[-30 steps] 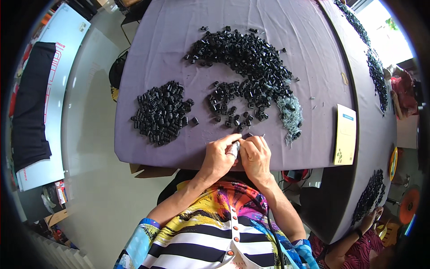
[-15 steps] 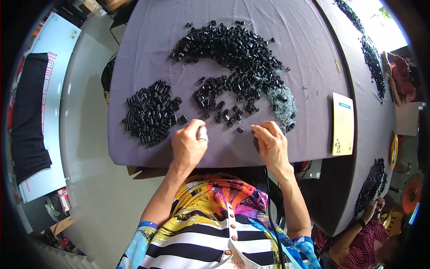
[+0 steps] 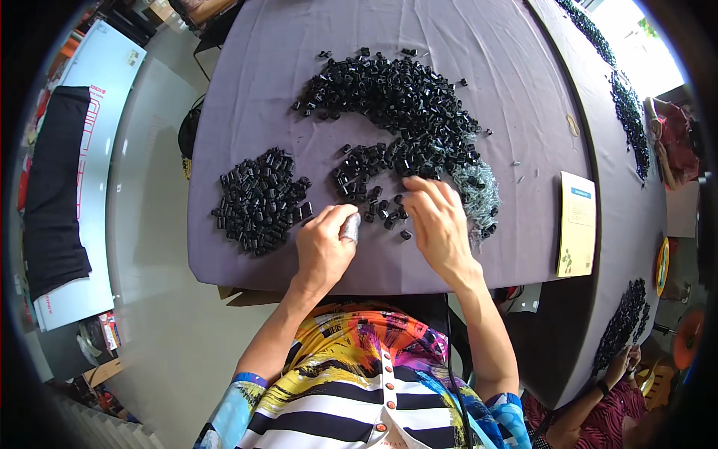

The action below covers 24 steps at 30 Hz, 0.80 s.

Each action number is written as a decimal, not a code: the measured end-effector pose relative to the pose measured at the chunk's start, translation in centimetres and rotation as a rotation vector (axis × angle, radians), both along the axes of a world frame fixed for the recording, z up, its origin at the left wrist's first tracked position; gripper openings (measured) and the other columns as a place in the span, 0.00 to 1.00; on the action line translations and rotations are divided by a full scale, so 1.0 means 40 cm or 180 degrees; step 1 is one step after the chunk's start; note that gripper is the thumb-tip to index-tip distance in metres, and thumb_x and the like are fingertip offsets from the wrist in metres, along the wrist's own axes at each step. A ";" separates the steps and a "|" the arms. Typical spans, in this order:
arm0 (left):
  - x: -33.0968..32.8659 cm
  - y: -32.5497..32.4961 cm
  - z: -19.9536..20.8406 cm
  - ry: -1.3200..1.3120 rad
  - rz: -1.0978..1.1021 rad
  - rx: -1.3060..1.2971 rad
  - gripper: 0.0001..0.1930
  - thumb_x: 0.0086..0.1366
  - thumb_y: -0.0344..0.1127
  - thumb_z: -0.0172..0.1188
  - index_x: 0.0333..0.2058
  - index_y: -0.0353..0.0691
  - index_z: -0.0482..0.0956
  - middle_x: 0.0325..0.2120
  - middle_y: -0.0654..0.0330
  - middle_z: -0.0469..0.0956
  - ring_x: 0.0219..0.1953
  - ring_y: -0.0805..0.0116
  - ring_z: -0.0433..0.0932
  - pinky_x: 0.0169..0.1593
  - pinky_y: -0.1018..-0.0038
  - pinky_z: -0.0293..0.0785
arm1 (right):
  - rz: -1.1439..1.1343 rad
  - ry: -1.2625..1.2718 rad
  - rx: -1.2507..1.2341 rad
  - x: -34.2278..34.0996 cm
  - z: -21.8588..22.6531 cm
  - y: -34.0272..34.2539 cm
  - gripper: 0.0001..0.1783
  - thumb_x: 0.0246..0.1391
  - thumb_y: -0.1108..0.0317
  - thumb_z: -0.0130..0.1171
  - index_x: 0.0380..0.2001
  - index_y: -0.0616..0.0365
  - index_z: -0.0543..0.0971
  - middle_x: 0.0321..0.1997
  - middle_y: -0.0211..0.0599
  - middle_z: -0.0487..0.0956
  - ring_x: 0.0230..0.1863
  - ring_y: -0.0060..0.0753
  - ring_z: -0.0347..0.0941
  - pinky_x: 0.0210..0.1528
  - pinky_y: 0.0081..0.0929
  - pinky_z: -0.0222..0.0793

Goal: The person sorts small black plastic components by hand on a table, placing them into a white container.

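My left hand (image 3: 325, 245) is closed near the table's front edge, just right of a neat pile of small black plastic parts (image 3: 258, 202). A silver-grey wrap (image 3: 350, 228) covers one of its digits, and whatever it grips is hidden. My right hand (image 3: 437, 228) is over the loose black parts (image 3: 385, 209) in the middle, its fingers loosely apart and pointing at them; nothing shows between them. Beyond lies a large curved heap of the same black parts (image 3: 404, 93). Beside my right hand is a tuft of pale grey-green plastic scraps (image 3: 479, 194).
A grey cloth covers the table (image 3: 239, 90). A yellow booklet (image 3: 576, 224) and a rubber band (image 3: 573, 125) lie at the right. On the adjoining table, a co-worker's hands (image 3: 624, 363) are at another dark pile (image 3: 622, 318). A black cable (image 3: 458, 389) hangs down my front.
My right hand has moved forward and left from the table's front edge to the loose parts, its fingers loosening. My left hand stays closed, slightly further right. The whole view has shifted a little.
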<state>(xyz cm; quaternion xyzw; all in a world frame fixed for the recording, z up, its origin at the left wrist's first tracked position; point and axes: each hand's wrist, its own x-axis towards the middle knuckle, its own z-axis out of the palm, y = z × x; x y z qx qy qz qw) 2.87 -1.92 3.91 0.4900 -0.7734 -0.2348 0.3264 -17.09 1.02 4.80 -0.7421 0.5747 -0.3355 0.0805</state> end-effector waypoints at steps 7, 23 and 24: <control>-0.048 -0.068 -0.020 0.0047 -0.0038 -0.0045 0.09 0.54 0.21 0.60 0.35 0.34 0.79 0.29 0.51 0.78 0.29 0.52 0.79 0.33 0.66 0.75 | 0.0367 0.0330 -0.0149 0.025 -0.072 -0.112 0.09 0.47 0.78 0.56 0.35 0.60 0.74 0.53 0.43 0.74 0.60 0.46 0.67 0.60 0.41 0.60; -0.047 -0.089 -0.039 0.0157 -0.0020 0.0335 0.06 0.55 0.22 0.63 0.32 0.35 0.80 0.23 0.60 0.73 0.22 0.72 0.74 0.26 0.76 0.70 | 0.0017 -0.0170 0.0030 -0.042 -0.076 -0.005 0.10 0.48 0.82 0.55 0.36 0.61 0.74 0.52 0.44 0.76 0.62 0.47 0.67 0.66 0.47 0.55; -0.048 -0.090 -0.042 0.0198 -0.0033 0.0409 0.05 0.55 0.22 0.63 0.32 0.36 0.80 0.23 0.61 0.73 0.21 0.74 0.73 0.26 0.77 0.69 | 0.0016 -0.0345 -0.0015 -0.043 -0.070 -0.001 0.10 0.49 0.82 0.54 0.36 0.61 0.74 0.52 0.45 0.76 0.62 0.48 0.67 0.65 0.47 0.55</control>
